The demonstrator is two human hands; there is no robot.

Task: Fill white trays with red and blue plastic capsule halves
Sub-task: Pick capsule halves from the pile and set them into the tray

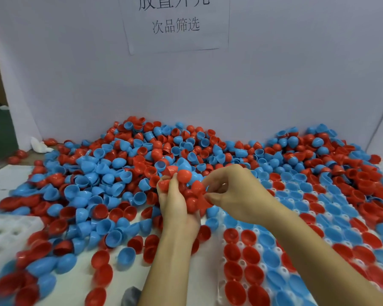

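Observation:
A big heap of red and blue capsule halves [128,164] covers the table up to the back wall. In the middle, my left hand [175,208] is cupped palm up and holds a handful of red capsule halves [192,191]. My right hand [234,191] is right beside it, fingers curled, pinching a red half at the edge of that handful. A white tray [259,246] at the lower right has red and blue halves seated in its wells. Another white tray [5,233] at the lower left shows bare wells.
A white board wall [274,89] with a paper sign [175,23] stands behind the heap. Loose halves lie scattered over the front left of the table. A crumpled white scrap [39,145] lies at the wall's left corner. A grey object [131,294] sits at the bottom edge.

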